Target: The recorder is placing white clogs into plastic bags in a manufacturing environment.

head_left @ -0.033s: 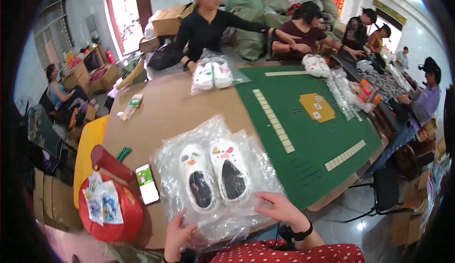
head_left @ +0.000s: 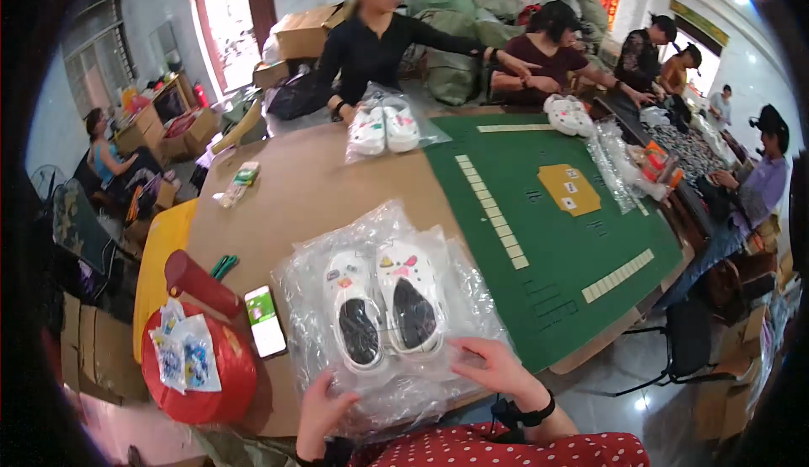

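Observation:
A pair of white clogs (head_left: pixel 411 303) with dark insoles and small colourful charms lies inside a clear plastic bag (head_left: pixel 473 311) on the brown tabletop in front of me. At the bag's near left corner is my left hand (head_left: pixel 324 410), its thumb and fingers apart against the plastic. My right hand (head_left: pixel 493 368) rests by the heel end on the right side, fingers stretched over the film. Neither hand visibly grips the bag. The undersides of the fingers are partly hidden.
A phone (head_left: pixel 265 322), a dark red cylinder (head_left: pixel 200 286), green-handled scissors (head_left: pixel 223 266) and a red round container (head_left: pixel 232 383) with small packets stand at left. Across the table a person in black holds another bagged pair of clogs (head_left: pixel 384 132). A green mat (head_left: pixel 539 240) covers the right side.
The whole view has shifted slightly to the right. Both hands and the bagged clogs keep nearly the same positions relative to each other.

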Available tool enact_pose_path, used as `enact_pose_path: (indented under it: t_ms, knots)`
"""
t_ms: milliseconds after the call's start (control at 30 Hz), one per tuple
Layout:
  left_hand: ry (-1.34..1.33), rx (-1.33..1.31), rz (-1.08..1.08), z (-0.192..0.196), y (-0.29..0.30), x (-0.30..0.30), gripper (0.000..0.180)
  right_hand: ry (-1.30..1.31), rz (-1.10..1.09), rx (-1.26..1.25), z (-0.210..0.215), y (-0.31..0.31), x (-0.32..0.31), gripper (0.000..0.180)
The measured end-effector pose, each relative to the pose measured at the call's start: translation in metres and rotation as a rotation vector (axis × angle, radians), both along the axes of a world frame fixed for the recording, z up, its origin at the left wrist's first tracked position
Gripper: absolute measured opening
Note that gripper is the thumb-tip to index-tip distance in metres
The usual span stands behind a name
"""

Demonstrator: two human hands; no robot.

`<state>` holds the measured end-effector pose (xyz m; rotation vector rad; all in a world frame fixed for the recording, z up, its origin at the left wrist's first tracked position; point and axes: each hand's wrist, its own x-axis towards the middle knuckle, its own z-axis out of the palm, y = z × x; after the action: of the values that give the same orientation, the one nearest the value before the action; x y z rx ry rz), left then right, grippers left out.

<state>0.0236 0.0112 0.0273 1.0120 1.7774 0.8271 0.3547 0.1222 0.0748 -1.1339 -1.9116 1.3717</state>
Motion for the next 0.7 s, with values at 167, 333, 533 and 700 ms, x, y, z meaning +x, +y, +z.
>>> enact_pose_path:
  t_ms: [167,333,533,700]
  knots:
    - [-0.553,0.183,0.197,0.018,0.017,0.036,0.081,0.297,0.056,0.201,0.028,-0.013,-0.065,0.051]
    - [-0.639,0.364,-0.027,0.012,-0.002,0.015,0.046,0.292,0.396,0.44,0.052,0.004,-0.07,0.055]
    - [-2.252,-0.228,0.441,-0.002,0.018,0.002,0.021,-0.206,-0.525,0.762,0.012,0.061,-0.026,0.044]
    - [-1.607,-0.285,0.467,0.036,0.02,0.012,0.022,-0.48,-0.244,0.293,-0.036,0.089,-0.015,0.034]
